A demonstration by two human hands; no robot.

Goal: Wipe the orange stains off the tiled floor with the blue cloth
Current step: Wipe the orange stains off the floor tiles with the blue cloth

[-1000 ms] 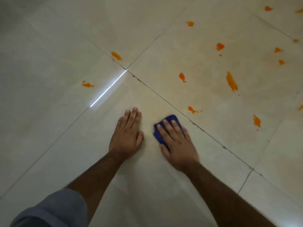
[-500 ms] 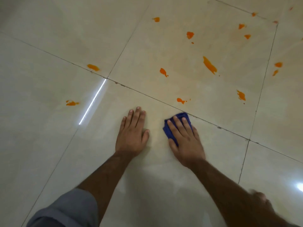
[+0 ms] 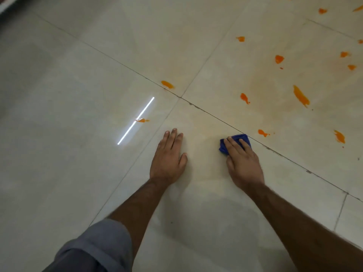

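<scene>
The floor is marked with stains, mostly at upper right. Both forearms are stretched forward. The left hand is laid flat, fingers straight, holding nothing. The cloth is pressed down under the right hand, fingers extended, beside a grout line.

Tiled floor: orange stains, blue cloth.

Counts on the tiled floor
There were eleven whole orange stains and three more cut by the frame's edge, one blue cloth, and two hands: left hand, right hand.
</scene>
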